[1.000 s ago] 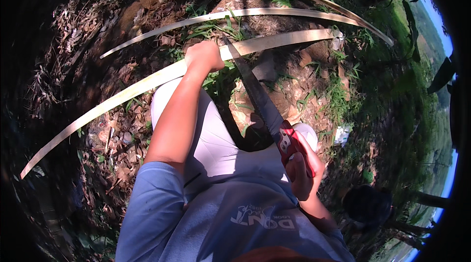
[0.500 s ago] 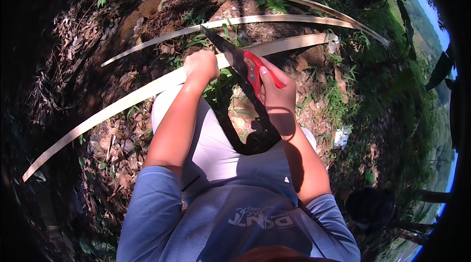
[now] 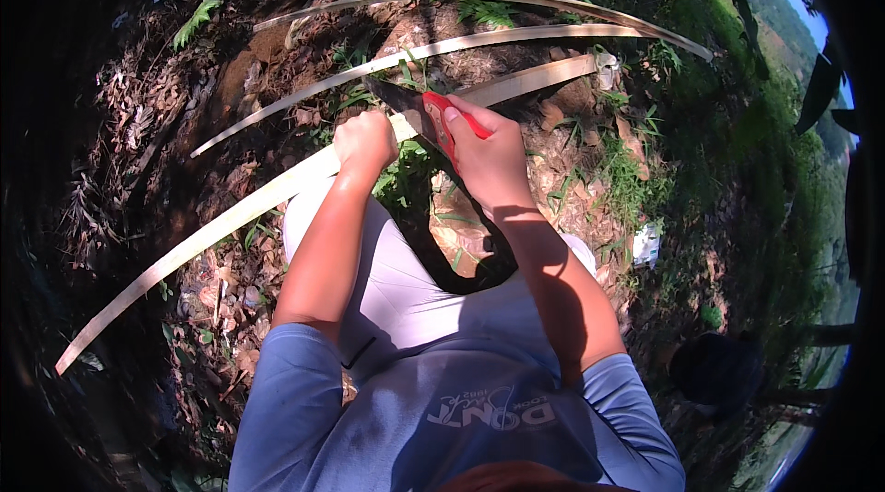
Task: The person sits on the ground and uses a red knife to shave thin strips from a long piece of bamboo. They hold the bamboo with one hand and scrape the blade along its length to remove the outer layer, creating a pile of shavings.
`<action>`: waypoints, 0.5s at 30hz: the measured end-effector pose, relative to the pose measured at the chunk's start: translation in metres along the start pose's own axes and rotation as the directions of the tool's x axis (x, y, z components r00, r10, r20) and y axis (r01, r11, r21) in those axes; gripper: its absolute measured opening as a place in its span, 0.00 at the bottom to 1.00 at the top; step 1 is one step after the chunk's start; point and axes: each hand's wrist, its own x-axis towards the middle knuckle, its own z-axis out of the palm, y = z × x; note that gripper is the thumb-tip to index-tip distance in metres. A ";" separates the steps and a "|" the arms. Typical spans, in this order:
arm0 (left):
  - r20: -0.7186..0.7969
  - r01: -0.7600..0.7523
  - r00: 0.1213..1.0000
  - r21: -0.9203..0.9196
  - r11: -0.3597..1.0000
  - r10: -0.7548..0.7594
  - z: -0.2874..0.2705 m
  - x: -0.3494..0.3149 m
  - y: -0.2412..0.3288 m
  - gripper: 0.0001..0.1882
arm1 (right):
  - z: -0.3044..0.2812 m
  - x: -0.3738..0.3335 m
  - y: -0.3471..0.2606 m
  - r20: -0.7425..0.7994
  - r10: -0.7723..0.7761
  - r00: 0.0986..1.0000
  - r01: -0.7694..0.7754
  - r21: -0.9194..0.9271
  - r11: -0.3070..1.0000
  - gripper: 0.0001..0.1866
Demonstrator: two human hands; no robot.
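A long, pale wooden strip [image 3: 198,236] lies slantwise in front of me, over my left knee, its far end up and to the right. My left hand [image 3: 366,142] is closed round it near the middle. In my right hand [image 3: 489,151] is a handsaw with a red handle [image 3: 436,116], fingers wrapped round the grip. The dark saw blade [image 3: 395,97] crosses the strip just right of my left hand, its tip pointing away and to the left. Where the teeth meet the wood is too small to make out.
Two more thin wooden strips [image 3: 479,40] lie farther off on the leaf-littered ground. Fern leaves [image 3: 484,12] grow beside them. A crumpled whitish thing [image 3: 607,71] sits at the held strip's far end, and a white scrap [image 3: 646,245] lies to my right. Grass and a slope lie beyond.
My right hand has pushed the saw handle forward and left, closer to the strip. My left hand keeps its hold, and the whole view has turned slightly.
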 end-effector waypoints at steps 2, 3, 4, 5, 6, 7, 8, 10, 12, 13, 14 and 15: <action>-0.059 -0.027 0.998 0.008 1.000 0.027 0.010 0.002 -0.001 0.12 | 0.005 0.011 -0.001 0.006 -0.044 0.999 0.044 0.007 0.999 0.20; -0.072 -0.040 0.997 0.012 0.999 0.041 0.009 0.002 0.000 0.12 | 0.007 0.012 -0.009 0.013 -0.059 0.998 0.059 -0.005 0.998 0.19; -0.086 -0.053 0.995 0.016 0.998 0.054 0.009 0.002 0.001 0.12 | 0.008 0.012 -0.013 0.022 -0.073 0.997 0.073 -0.017 0.997 0.19; -0.096 -0.061 0.993 0.020 0.998 0.063 0.011 0.002 0.001 0.12 | 0.009 0.012 -0.006 0.031 -0.092 0.995 0.092 0.013 0.996 0.18; -0.110 -0.065 0.992 0.021 0.998 0.067 0.012 0.001 0.001 0.12 | 0.009 0.011 -0.005 0.020 -0.094 0.995 0.094 0.001 0.996 0.18; -0.123 -0.070 0.990 0.021 0.997 0.072 0.013 0.001 0.000 0.12 | 0.008 0.007 -0.004 0.009 -0.097 0.995 0.097 -0.012 0.995 0.18; -0.120 -0.068 0.990 0.030 0.997 0.071 0.012 0.003 -0.001 0.11 | 0.008 0.002 -0.005 -0.002 -0.099 0.995 0.099 -0.025 0.995 0.17; -0.102 -0.062 0.993 0.043 0.997 0.066 0.012 0.002 -0.002 0.10 | 0.004 -0.007 -0.002 0.018 -0.087 0.996 0.087 -0.010 0.996 0.20; -0.080 -0.060 0.995 0.033 0.998 0.063 0.009 0.003 -0.001 0.11 | 0.006 -0.015 0.010 -0.006 -0.132 0.991 0.132 0.028 0.991 0.21; -0.063 -0.058 0.996 0.031 0.998 0.060 0.008 0.003 0.000 0.11 | 0.008 -0.020 0.016 -0.023 -0.134 0.991 0.135 0.015 0.991 0.22; -0.046 -0.055 0.997 0.029 0.998 0.057 0.007 0.003 0.001 0.11 | 0.010 -0.023 0.022 -0.037 -0.133 0.990 0.134 0.017 0.991 0.22; -0.041 -0.054 0.998 0.029 0.998 0.055 0.006 0.003 0.001 0.12 | 0.012 -0.025 0.030 -0.050 -0.131 0.990 0.132 0.018 0.991 0.22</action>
